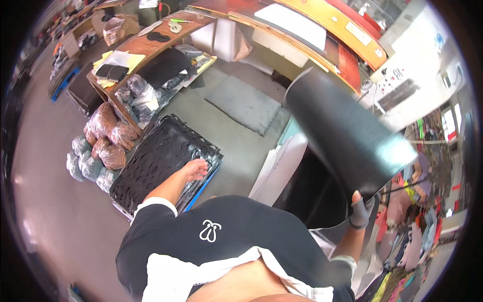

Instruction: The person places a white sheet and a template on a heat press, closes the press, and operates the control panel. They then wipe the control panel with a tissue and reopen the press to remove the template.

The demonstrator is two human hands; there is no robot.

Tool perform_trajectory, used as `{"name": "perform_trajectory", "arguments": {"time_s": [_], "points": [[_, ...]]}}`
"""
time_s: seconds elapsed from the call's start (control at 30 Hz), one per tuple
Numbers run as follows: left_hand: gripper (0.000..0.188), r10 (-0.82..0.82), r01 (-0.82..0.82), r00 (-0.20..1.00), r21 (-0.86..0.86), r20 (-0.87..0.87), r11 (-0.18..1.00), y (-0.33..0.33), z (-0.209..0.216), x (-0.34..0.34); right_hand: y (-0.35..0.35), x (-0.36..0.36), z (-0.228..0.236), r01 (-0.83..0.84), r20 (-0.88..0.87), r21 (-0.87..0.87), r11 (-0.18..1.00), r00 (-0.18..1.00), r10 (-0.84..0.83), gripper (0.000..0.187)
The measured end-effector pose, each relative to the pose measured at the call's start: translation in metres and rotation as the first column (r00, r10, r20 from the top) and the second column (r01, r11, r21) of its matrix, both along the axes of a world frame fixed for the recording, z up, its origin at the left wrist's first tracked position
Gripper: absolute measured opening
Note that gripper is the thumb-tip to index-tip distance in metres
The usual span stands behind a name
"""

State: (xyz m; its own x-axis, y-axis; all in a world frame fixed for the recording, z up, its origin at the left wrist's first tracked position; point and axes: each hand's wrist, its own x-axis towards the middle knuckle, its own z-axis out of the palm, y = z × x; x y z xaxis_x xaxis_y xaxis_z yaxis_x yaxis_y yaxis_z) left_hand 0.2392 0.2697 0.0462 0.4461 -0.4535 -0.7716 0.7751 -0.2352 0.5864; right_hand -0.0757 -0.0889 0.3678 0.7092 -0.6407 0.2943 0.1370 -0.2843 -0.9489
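Observation:
My right hand [358, 214], in a grey fingerless glove, grips the lower edge of a large glossy black sheet [347, 131]. The sheet is raised and curls over toward the far right, slightly blurred. My thumb shows on its near face, while the other fingers are hidden behind it. To the left, my bare left hand [195, 170] is open with fingers apart, over the right side of a stack of black cut-out sheets [156, 156]. Whether it touches the stack I cannot tell. Below the raised sheet lies more black material [314, 189], beside a white sheet [282, 168].
Plastic-wrapped bundles [108, 136] sit on the floor left of the stack. A wooden bench [186, 22] carries cut pieces and papers. A grey mat [244, 103] lies ahead. The white machine [402, 80] stands at far right, with heaped coloured scraps [402, 216] nearer me.

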Motion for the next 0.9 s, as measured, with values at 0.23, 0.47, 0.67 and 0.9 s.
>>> {"name": "perform_trajectory", "arguments": {"time_s": [0.23, 0.47, 0.67, 0.9], "points": [[0.054, -0.128, 0.268, 0.928, -0.387, 0.351, 0.883, -0.138, 0.127, 0.101, 0.041, 0.063, 0.074, -0.003, 0.13, -0.448, 0.894, 0.989, 0.068, 0.026], [0.059, 0.073, 0.263, 0.872, -0.589, 0.484, 0.764, -0.19, 0.212, 0.15, 0.091, 0.144, 0.12, -0.701, 0.015, -0.082, 0.709, 0.71, 0.704, 0.023], [0.06, 0.145, 0.283, 0.885, -0.759, 0.442, 0.586, -0.137, 0.123, 0.212, 0.108, 0.153, 0.119, -0.667, 0.148, 0.199, 0.718, 0.745, 0.651, 0.023], [0.042, 0.358, -0.11, 0.83, -0.503, 0.428, 0.857, -0.084, 0.126, 0.231, 0.041, 0.108, 0.123, -0.349, 0.106, -0.095, 0.932, 0.928, 0.358, 0.025]]}}
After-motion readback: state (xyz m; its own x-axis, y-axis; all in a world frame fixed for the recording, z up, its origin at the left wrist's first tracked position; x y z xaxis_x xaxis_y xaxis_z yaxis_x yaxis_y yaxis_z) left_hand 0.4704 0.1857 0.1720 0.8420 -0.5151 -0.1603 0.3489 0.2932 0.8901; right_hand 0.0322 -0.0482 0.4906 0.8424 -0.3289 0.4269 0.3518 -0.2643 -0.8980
